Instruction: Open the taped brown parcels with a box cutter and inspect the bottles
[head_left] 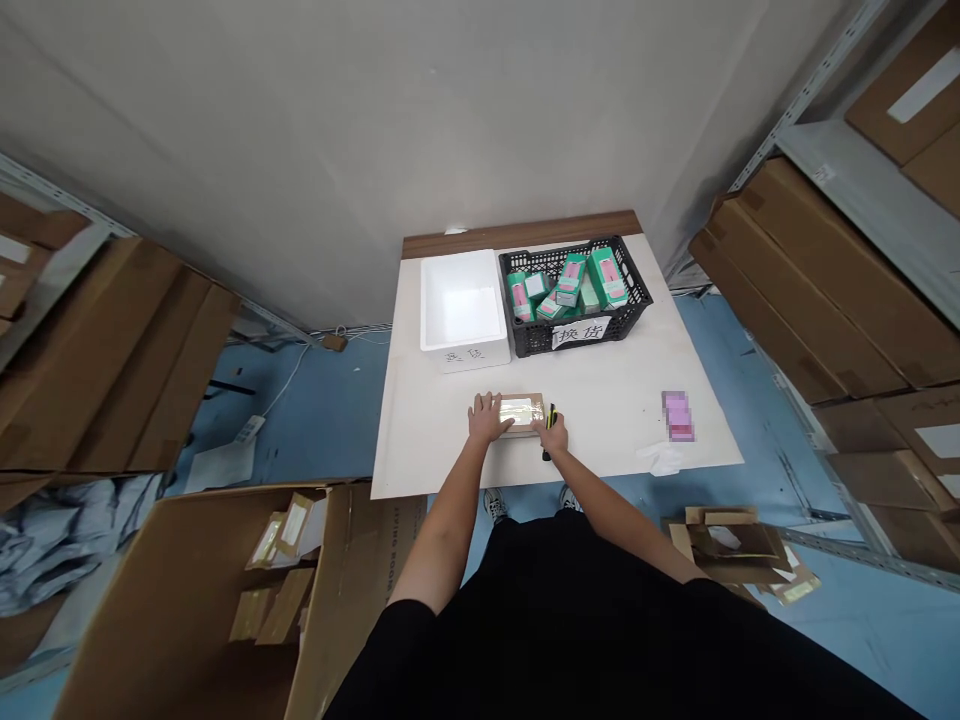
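Note:
A small brown cardboard box (521,412) with a pale label and shiny tape lies near the table's front edge. My left hand (489,418) rests on the box's left end, its fingers spread. At the other end, my right hand (553,434) is wrapped round a black and yellow utility knife (553,412); its thumb reaches the box's right edge. Whether the blade is out is too small to tell. Behind the box stand a white foam box (463,310) and a black plastic crate (577,295) holding several green and pink boxes.
A pink, blurred item (678,416) and a crumpled white sheet (661,458) lie on the table (435,440) at right. A large open carton (330,600) with parcels stands at lower left. Shelves of cartons (825,290) flank both sides. Opened cardboard (731,545) lies on the floor at right.

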